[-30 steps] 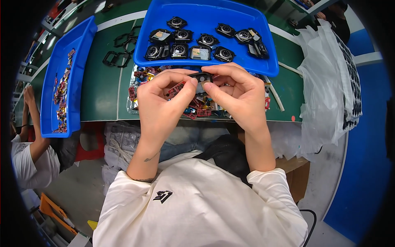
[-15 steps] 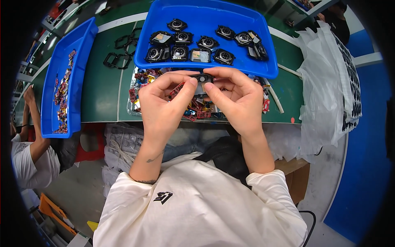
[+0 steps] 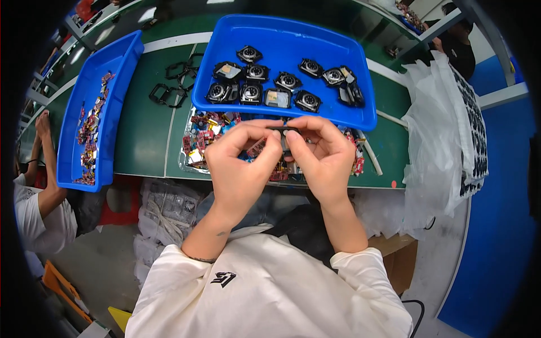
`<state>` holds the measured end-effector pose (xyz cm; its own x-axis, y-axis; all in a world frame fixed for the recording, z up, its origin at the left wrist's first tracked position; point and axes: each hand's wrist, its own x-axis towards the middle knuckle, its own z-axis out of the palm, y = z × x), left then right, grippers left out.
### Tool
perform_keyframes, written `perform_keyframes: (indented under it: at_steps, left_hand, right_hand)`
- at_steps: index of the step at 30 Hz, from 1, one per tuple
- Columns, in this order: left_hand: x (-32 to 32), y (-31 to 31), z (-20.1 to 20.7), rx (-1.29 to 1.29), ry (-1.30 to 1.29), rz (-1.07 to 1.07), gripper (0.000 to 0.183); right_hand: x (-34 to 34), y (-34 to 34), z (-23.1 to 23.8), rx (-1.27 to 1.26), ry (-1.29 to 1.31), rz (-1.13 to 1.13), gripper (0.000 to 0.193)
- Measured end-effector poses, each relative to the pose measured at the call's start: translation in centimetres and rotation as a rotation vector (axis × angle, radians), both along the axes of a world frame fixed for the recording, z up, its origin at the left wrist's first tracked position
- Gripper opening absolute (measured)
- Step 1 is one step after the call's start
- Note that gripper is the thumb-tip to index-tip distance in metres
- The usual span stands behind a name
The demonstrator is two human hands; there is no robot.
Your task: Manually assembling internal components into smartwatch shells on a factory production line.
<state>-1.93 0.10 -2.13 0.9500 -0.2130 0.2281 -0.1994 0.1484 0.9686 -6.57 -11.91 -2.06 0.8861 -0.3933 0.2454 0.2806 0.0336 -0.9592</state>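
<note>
My left hand (image 3: pixel 243 160) and my right hand (image 3: pixel 324 160) meet over the near part of the bench. Between thumbs and fingertips they both grip a small black smartwatch case (image 3: pixel 283 130), which is largely covered by the fingers. Beneath and around the hands, a clear tray of small electronic parts (image 3: pixel 204 135) shows red, gold and silver pieces. Just beyond lies a large blue tray (image 3: pixel 282 42) with several black smartwatch cases (image 3: pixel 251 93) in it. Most have a round sensor face up; a few show an open inside.
Several black frames (image 3: pixel 167 94) lie on the green bench (image 3: pixel 141 135) to the left. Past them, a long blue bin (image 3: pixel 125 62) holds more small parts. White plastic sheeting (image 3: pixel 431 129) and sheets of black parts (image 3: pixel 473 129) stand at right. Another person's arms (image 3: pixel 48 152) show far left.
The view has shifted, so the bench and trays sit lower in the picture. Both hands keep hold of the smartwatch case, which now appears tilted more edge-on.
</note>
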Motion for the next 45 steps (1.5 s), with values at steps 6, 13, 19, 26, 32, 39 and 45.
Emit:
perform_keyframes:
  at_steps: [6,13,19,26,32,39,45]
  left_hand:
    - [-0.8,0.5,0.9,0.117,-0.149,-0.022,0.013]
    - [-0.6,1.0,1.1,0.174,-0.307,0.002,0.013]
    - [-0.9,1.3,1.2,0.221,-0.5,0.078,0.012]
    - [-0.9,2.2,1.2,0.038,-0.062,-0.197,0.008]
    - [-0.6,2.0,0.5,-0.263,0.275,-0.291,0.007]
    - [-0.5,1.1,1.1,-0.222,0.215,-0.151,0.015]
    - [1.0,1.2,0.8,0.049,0.101,-0.327,0.015]
  right_hand:
    - [-0.4,-0.3,0.3,0.022,-0.035,-0.054,0.013]
    - [-0.2,-0.5,0.1,0.125,-0.051,0.039,0.019]
    - [-0.2,-0.8,0.3,0.173,-0.129,0.015,0.017]
    - [-0.5,-0.8,0.2,0.043,-0.114,0.019,0.017]
    - [-0.2,-0.7,0.3,-0.142,-0.19,-0.029,0.019]
    - [-0.8,-0.8,1.0,-0.181,-0.171,0.05,0.02]
    - [-1.2,-1.6,0.0,0.072,-0.116,0.096,0.015]
